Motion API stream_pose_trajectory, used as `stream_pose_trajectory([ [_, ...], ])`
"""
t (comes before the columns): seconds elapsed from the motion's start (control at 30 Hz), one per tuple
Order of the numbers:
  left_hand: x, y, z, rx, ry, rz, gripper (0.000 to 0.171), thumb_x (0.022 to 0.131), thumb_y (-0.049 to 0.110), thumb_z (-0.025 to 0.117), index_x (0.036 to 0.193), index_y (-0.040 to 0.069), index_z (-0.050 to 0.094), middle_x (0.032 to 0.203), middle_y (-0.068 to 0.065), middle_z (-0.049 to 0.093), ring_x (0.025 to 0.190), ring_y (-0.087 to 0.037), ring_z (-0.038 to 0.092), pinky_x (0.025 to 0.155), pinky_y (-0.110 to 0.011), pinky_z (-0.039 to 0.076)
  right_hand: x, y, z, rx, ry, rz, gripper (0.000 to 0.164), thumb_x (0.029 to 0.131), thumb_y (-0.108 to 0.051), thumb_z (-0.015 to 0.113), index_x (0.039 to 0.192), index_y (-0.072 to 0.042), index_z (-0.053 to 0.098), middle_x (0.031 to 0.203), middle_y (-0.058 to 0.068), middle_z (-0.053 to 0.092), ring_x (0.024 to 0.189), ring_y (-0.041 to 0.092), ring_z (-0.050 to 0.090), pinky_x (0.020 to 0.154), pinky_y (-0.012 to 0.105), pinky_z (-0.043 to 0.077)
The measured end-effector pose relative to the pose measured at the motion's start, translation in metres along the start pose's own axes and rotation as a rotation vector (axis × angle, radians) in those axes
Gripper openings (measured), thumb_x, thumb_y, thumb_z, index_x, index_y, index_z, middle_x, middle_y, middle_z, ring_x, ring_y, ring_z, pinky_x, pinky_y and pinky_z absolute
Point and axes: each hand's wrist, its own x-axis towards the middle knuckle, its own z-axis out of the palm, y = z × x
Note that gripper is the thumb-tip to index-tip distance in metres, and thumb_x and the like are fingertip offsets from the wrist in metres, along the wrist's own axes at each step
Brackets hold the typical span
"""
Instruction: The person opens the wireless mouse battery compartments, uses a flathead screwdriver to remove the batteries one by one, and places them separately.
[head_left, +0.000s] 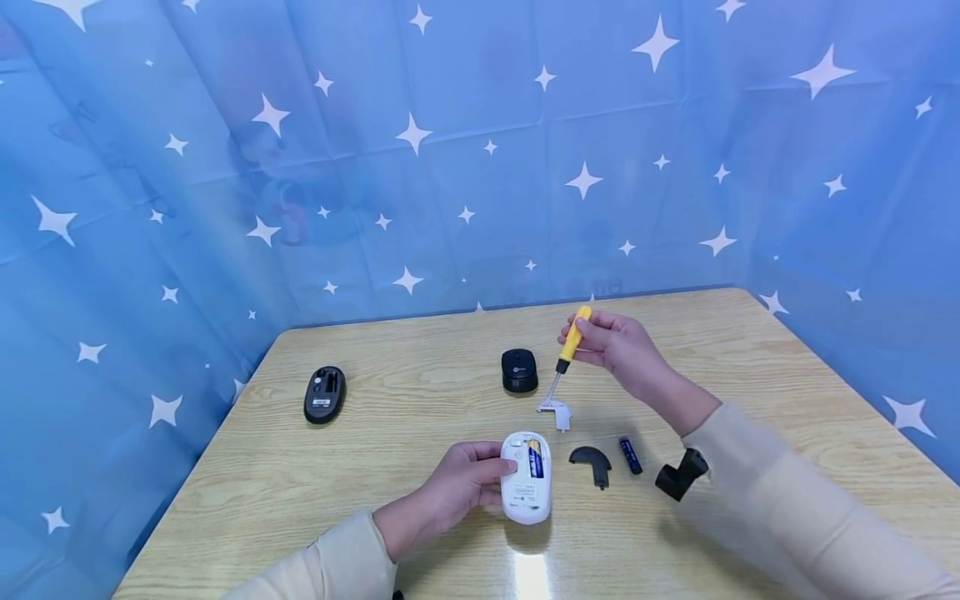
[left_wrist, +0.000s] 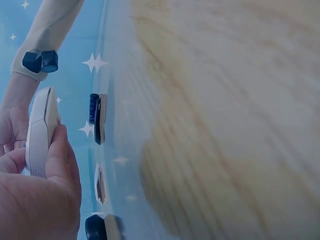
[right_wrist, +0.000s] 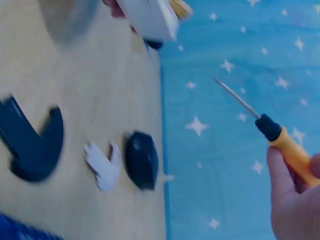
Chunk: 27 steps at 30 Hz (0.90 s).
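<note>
Pinches the white wireless mouse [head_left: 527, 487], with its battery [head_left: 536, 459] exposed, in the left hand [head_left: 467, 475], above the wooden table [head_left: 255, 508]. Grips also the yellow-handled screwdriver [head_left: 573, 338] in the right hand [head_left: 618, 348], tip tilted downward, over the same table.

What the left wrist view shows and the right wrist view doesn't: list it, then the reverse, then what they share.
Only the left wrist view: the right sleeve with the black device on it.

Only the right wrist view: the yellow-handled screwdriver, held in the right hand.

Both: parts of each hand, the white mouse held by the left hand, the black mouse, the white cover, the dark cover, the loose battery, the table and the starry curtain.
</note>
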Motion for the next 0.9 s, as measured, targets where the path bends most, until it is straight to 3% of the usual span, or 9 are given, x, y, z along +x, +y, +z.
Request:
stream_pose_trajectory([
  [0.2, -0.001, 0.0, -0.001, -0.01, 0.003, 0.003, 0.037, 0.089, 0.002, 0.062, 0.122, -0.014, 0.056, 0.101, -0.014, 0.069, 0.086, -0.021, 0.067, 0.077, -0.037, 0.059, 0.011, -0.011, -0.023, -0.114, 0.044, 0.063, 0.054, 0.102, -0.024, 0.05, 0.145, 0.006, 0.035, 0.133, 0.019, 0.049, 0.112, 0.019, 0.058, 0.096, 0.033, 0.049],
  [0.37, -0.001, 0.001, -0.002, -0.013, 0.005, 0.003, 0.038, 0.089, 0.004, 0.062, 0.123, -0.013, 0.056, 0.103, -0.014, 0.068, 0.087, -0.021, 0.067, 0.076, -0.036, 0.059, 0.025, -0.008, -0.046, -0.172, 0.082, 0.089, 0.061, 0.102, -0.025, 0.051, 0.148, 0.006, 0.027, 0.143, 0.027, 0.039, 0.11, 0.021, 0.057, 0.096, 0.034, 0.05],
  [0.63, -0.001, 0.003, -0.002, -0.022, 0.01, 0.009, 0.037, 0.089, 0.002, 0.062, 0.122, -0.013, 0.056, 0.101, -0.014, 0.069, 0.086, -0.021, 0.068, 0.075, -0.035, 0.06, 0.046, 0.011, -0.076, -0.234, 0.166, 0.113, 0.061, 0.1, -0.021, 0.056, 0.145, 0.01, 0.029, 0.134, 0.028, 0.044, 0.084, 0.007, 0.065, 0.089, 0.028, 0.054],
  [0.9, -0.002, 0.003, -0.003, -0.026, 0.01, 0.012, 0.038, 0.09, 0.003, 0.061, 0.124, -0.013, 0.056, 0.103, -0.014, 0.069, 0.086, -0.021, 0.068, 0.076, -0.036, 0.059, 0.054, 0.025, -0.088, -0.326, 0.216, 0.172, 0.056, 0.099, -0.022, 0.057, 0.142, 0.008, 0.038, 0.13, 0.023, 0.049, 0.085, 0.008, 0.064, 0.087, 0.028, 0.055],
])
